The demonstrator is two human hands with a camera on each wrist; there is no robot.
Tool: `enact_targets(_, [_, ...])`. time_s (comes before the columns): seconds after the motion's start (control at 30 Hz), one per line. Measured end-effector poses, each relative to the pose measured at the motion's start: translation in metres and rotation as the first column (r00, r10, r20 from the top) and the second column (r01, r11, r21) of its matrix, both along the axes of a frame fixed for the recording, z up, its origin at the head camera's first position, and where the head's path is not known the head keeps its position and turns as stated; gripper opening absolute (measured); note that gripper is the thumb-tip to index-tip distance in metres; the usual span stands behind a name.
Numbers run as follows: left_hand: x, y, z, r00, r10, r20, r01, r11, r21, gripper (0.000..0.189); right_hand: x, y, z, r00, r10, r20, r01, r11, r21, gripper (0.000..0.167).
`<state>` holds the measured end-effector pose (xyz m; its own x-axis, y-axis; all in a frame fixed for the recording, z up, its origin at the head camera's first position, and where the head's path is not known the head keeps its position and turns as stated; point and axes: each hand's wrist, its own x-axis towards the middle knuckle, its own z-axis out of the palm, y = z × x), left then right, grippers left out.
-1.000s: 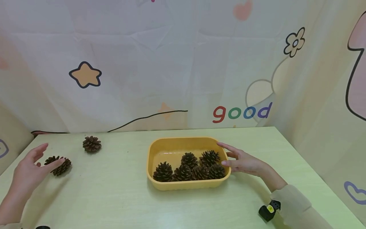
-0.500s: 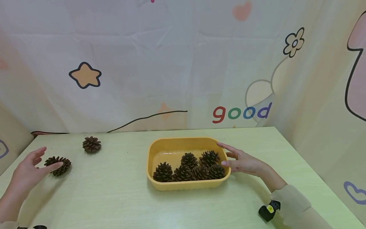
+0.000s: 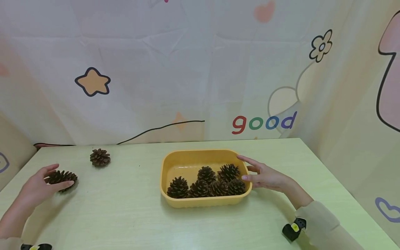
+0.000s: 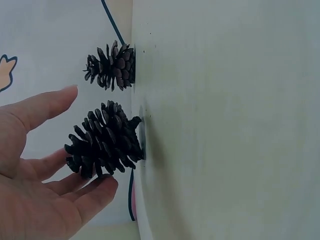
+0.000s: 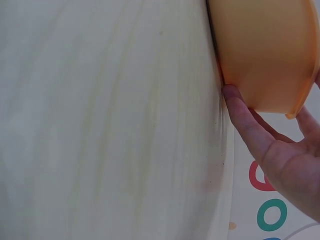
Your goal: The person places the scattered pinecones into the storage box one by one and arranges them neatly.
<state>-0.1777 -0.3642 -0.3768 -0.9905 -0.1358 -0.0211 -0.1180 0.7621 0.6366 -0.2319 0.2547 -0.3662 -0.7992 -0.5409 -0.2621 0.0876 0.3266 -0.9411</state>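
At the left of the table, my left hand (image 3: 37,189) reaches round a brown pine cone (image 3: 64,177) that stands on the tabletop. In the left wrist view a gap shows between the thumb (image 4: 55,105) and this cone, while the other fingers lie close along its far side; whether they touch it I cannot tell. My right hand (image 3: 268,178) holds the right end of a yellow plastic tub (image 3: 203,202), thumb over the rim and fingers against the outer wall. Several pine cones (image 3: 178,188) sit inside the tub, mostly along its front and right side.
Another pine cone (image 3: 100,158) stands near the table's back edge, behind and to the right of the one by my left hand. A printed cloth (image 3: 150,80) hangs directly behind the pale table (image 3: 125,215). A small black device (image 3: 293,230) sits at the right wrist.
My left hand has come down and moved slightly right, so that its thumb and fingers now lie either side of the pine cone. The right hand and the tub have stayed put.
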Motion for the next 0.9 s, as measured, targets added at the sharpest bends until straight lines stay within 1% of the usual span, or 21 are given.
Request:
enact_targets(0.03, [-0.0003,-0.0004,0.0006,1.000,-0.010,0.003,0.010,1.000,0.005,0.091,0.0000,-0.0001,-0.0001,1.000,0.001,0.001,-0.001,1.000,-0.002,0.082])
enact_targets(0.13, [-0.0015,-0.0007,0.0008,0.999,0.007,0.031,-0.006,1.000,-0.013,0.092,0.0000,-0.0001,-0.0002,1.000,0.001,0.001,-0.001,1.000,-0.003,0.082])
enact_targets(0.3, [-0.0041,-0.0051,-0.0010,0.998,0.012,0.061,-0.009,0.999,-0.053,0.091,0.0000,-0.0001,0.0001,1.000,0.003,-0.001,-0.003,1.000,-0.006,0.082])
enact_targets(0.37, [-0.0040,-0.0062,-0.0003,0.998,0.004,0.062,0.000,0.998,-0.070,0.089,0.0001,0.0000,0.0003,1.000,0.006,-0.003,-0.006,1.000,-0.006,0.082])
enact_targets(0.57, [-0.0028,-0.0063,0.0024,0.998,0.007,0.057,-0.001,0.994,-0.109,0.081,0.0000,0.0000,0.0013,1.000,0.009,-0.002,-0.009,1.000,-0.009,0.082])
enact_targets(0.7, [-0.0033,-0.0079,0.0007,0.999,0.002,0.040,0.002,0.994,-0.112,0.077,0.0003,-0.0003,0.0016,1.000,0.006,-0.003,-0.006,1.000,-0.004,0.082])
enact_targets(0.9, [-0.0034,-0.0087,-0.0004,0.998,0.009,0.059,-0.004,0.997,-0.079,0.080,0.0013,-0.0010,0.0018,1.000,-0.001,-0.003,0.001,1.000,0.000,0.082])
